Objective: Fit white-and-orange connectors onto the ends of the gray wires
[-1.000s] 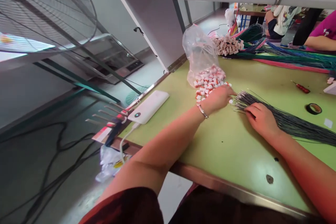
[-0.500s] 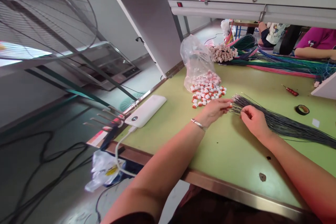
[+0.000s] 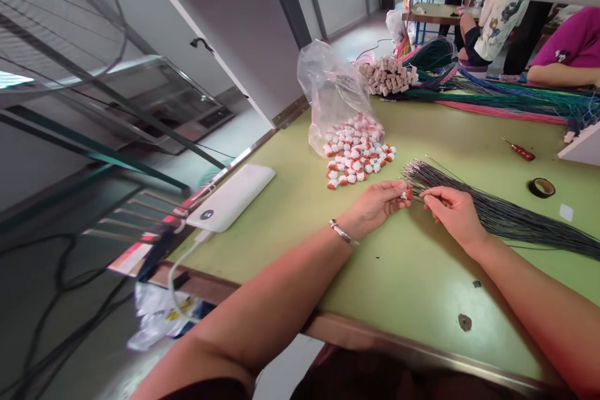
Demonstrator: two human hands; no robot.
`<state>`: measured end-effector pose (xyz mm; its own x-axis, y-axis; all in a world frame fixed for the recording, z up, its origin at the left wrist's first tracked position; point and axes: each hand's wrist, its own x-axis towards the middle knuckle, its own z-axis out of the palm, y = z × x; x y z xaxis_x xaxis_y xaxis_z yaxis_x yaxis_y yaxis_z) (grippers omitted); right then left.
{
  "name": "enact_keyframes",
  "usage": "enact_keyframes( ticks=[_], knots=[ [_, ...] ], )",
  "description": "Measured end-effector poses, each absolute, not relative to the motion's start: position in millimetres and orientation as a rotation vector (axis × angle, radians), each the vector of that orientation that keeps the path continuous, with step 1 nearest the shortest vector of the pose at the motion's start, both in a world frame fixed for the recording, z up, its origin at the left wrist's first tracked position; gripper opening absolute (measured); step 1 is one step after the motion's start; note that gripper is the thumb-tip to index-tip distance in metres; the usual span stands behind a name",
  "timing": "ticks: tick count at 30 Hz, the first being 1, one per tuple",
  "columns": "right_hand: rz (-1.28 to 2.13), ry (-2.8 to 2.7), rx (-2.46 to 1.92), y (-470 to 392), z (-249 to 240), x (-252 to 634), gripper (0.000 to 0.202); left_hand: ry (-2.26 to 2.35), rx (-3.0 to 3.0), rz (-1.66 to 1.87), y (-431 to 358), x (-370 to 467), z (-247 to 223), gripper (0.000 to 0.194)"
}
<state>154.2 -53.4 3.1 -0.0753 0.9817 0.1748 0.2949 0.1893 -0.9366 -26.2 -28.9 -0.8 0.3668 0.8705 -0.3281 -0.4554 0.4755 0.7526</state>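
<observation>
Between the thumb and fingers of my left hand (image 3: 379,205) is a small white-and-orange connector (image 3: 407,194). Close to its right, my right hand (image 3: 452,212) pinches a thin dark wire (image 3: 422,195), whose tip points at the connector; whether it is inside cannot be made out. Behind and to the right of my hands lies a long bundle of dark wires (image 3: 510,219), bare ends toward the left. More white-and-orange connectors (image 3: 354,159) spill in a pile from a clear plastic bag (image 3: 323,87) beyond my left hand.
A white power bank (image 3: 234,197) with a cable lies at the table's left edge. On the right are black tape (image 3: 541,187) and a red-handled awl (image 3: 518,149). Coloured wire bundles (image 3: 506,103) stretch across the back. Other people sit beyond; a fan (image 3: 56,19) stands left.
My hands have come together, the right one now holding a wire up to the connector in the left. The camera view has tilted down and shifted slightly.
</observation>
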Motion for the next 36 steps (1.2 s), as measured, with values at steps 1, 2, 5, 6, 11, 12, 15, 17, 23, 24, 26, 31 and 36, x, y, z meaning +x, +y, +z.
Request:
enact_keyframes(
  ticks=[1, 2, 5, 6, 11, 12, 15, 17, 23, 24, 26, 31, 36],
  knots=[
    [0.963, -1.561, -1.251, -53.7, 2.3, 154.7, 0.020, 0.799, 0.613, 0.925, -29.9, -25.5, 0.1, 0.012],
    [0.976, -1.579, -1.242, -54.0, 1.6, 155.3, 0.022, 0.799, 0.620, 0.926, -30.8, -24.9, 1.1, 0.013],
    [0.981, -1.632, -1.218, -54.9, 1.1, 156.8, 0.024, 0.764, 0.660, 0.925, -32.7, -24.7, 3.6, 0.016],
    [0.970, -1.638, -1.221, -55.2, 1.5, 157.0, 0.025, 0.756, 0.672, 0.921, -33.0, -25.2, 4.2, 0.014],
    [0.778, -1.666, -1.289, -55.4, 3.2, 157.5, 0.020, 0.764, 0.679, 0.849, -34.7, -27.5, 5.1, 0.009],
    [0.724, -1.695, -1.289, -55.2, 3.0, 157.8, 0.019, 0.753, 0.678, 0.843, -35.3, -27.3, 4.9, 0.008],
    [0.554, -1.829, -1.252, -55.0, 2.3, 158.6, 0.017, 0.708, 0.692, 0.830, -37.1, -25.7, 3.5, 0.006],
    [0.472, -1.917, -1.237, -55.8, 2.2, 158.6, 0.018, 0.685, 0.703, 0.809, -37.7, -24.5, 2.2, 0.009],
    [0.198, -2.073, -1.323, -59.2, 2.3, 157.4, 0.021, 0.663, 0.713, 0.801, -37.3, -24.0, -0.7, 0.011],
    [0.140, -2.093, -1.320, -59.5, 2.0, 157.5, 0.021, 0.662, 0.718, 0.798, -37.2, -24.2, -1.0, 0.012],
    [0.024, -2.140, -1.308, -60.2, 1.5, 157.7, 0.024, 0.664, 0.723, 0.795, -37.2, -24.4, -1.6, 0.014],
    [-0.208, -2.212, -1.310, -61.6, 2.2, 158.2, 0.025, 0.692, 0.743, 0.812, -38.1, -24.0, -3.3, 0.018],
    [-0.398, -2.298, -1.200, -61.1, 0.9, 159.8, 0.024, 0.764, 0.788, 0.840, -39.2, -22.5, -4.4, 0.023]
  ],
)
